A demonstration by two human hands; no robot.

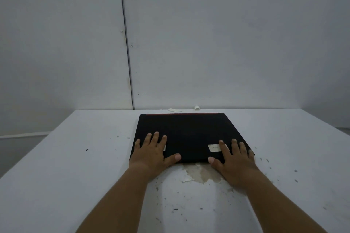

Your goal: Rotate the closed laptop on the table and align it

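A closed black laptop point(186, 130) with a red strip along its far edge lies flat on the white table point(75, 157), its edges roughly square to the table. My left hand point(153, 150) rests flat on the lid's near left corner, fingers spread. My right hand point(233, 155) rests flat on the near right corner, partly covering a white sticker point(213, 147). Both thumbs lie along the laptop's near edge. Neither hand is curled around anything.
A patch of peeled, stained surface point(200, 175) lies just in front of the laptop, between my wrists. Dark specks dot the tabletop. A grey wall point(208, 34) rises right behind the table, with small white scraps point(197, 108) at its foot.
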